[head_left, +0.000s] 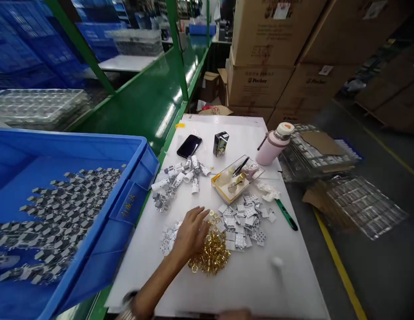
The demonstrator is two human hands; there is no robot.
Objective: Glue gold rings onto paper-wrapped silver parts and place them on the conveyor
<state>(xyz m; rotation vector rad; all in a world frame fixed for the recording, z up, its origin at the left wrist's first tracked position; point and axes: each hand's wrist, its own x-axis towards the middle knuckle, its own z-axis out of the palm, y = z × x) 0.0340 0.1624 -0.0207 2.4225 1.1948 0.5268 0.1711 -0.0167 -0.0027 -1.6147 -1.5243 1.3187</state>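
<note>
My left hand (192,233) reaches over the left edge of a pile of small gold-coloured metal rings and fittings (213,255). Its fingers point away to the right, slightly apart and loosely bent; the palm side is hidden. A heap of small white pieces (169,238) lies partly behind this hand. Right of the gold pile are many flat white pieces with dark holes (247,220). White perforated cylinders (180,178) lie farther back. At the bottom edge, a blurred bit of my right hand (234,314) shows, its fingers unreadable. A small blurred white thing (277,262) appears at the right.
A blue crate (126,209) of grey metal parts stands left. On the white table are a phone (189,146), a small black box (220,144), an open tray (223,195) with bottles and tweezers, a pink flask (271,146) and a green cutter (287,215). Cartons (260,84) are stacked behind.
</note>
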